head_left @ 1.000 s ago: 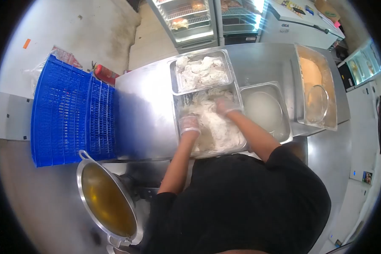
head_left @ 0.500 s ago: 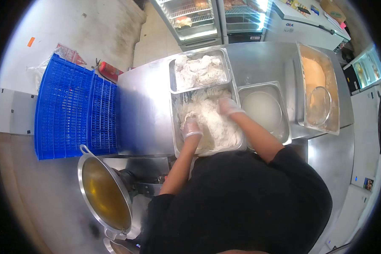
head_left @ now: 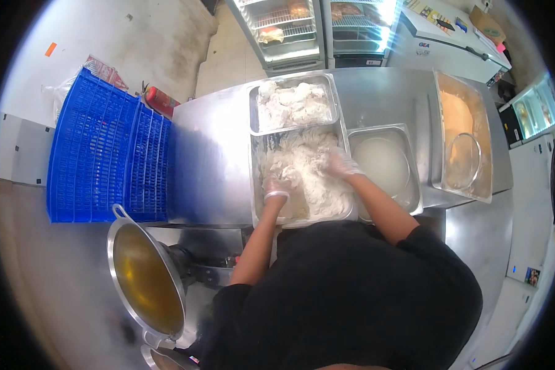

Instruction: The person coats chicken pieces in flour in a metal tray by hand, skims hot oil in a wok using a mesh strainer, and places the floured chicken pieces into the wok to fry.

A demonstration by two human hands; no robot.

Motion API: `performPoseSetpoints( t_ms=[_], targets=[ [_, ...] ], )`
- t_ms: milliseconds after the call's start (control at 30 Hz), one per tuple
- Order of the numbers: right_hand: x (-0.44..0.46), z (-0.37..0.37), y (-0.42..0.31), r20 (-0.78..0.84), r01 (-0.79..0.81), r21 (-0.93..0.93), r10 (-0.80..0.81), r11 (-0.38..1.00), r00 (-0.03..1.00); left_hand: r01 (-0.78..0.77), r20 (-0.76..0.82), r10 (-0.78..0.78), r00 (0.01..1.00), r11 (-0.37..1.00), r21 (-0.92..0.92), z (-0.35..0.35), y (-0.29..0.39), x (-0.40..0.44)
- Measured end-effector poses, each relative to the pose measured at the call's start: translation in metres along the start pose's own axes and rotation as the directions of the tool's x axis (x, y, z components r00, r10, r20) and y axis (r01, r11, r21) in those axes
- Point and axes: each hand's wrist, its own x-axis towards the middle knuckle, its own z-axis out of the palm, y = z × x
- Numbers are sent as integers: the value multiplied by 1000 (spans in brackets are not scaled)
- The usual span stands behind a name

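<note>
Both my hands wear clear plastic gloves and work in the white flour that fills a large metal tray. On the tray's left side, my left hand touches a floury clump, its fingertips coated and sunk in flour. My right hand reaches in from the right side, fingers pointing down and left into the flour. Flour hides the fingers of both hands, so any grip is not visible. A smaller metal tray with flour-coated pieces sits at the far end of the large one.
Right of my hands stands a metal pan of whitish liquid, then a long container with orange powder and a wire-rimmed strainer. Blue crates stand left. A wok of oil is at lower left.
My right hand has shifted slightly right and nearer to me in the flour. My left hand stays in nearly the same spot, its fingers moved a little. The camera view has shifted slightly.
</note>
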Motion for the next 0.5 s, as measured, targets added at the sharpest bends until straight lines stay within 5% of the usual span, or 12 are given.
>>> performPoseSetpoints(
  t_ms=[33, 133, 200, 300, 400, 433, 500],
  targets=[
    [-9, -8, -4, -32, 54, 28, -53, 998, 998, 97, -18, -100, 995, 988, -121, -9, 14, -8],
    [-9, -8, 7, -118, 137, 43, -132, 990, 984, 12, -153, -100, 983, 871, -491, 40, -74, 30],
    [-4, 4, 11, -232, 262, -8, -256, 965, 938, -55, -168, -49, 985, 826, -561, 11, -23, 9],
    [37, 98, 51, -350, 444, -254, -510, 859, 786, -94, -131, 42, 991, 900, -425, -9, 41, -20],
    [10, 52, 0, -228, 418, -167, -447, 893, 865, -37, -126, -10, 992, 929, -369, 1, 41, -14],
    [14, 51, 2, -399, 481, -82, -471, 873, 787, -43, -180, -36, 983, 906, -420, 5, 32, -9],
    [9, 37, -16, -347, 511, -83, -505, 856, 790, -51, -145, -114, 983, 586, -809, 20, 30, -3]
  ],
)
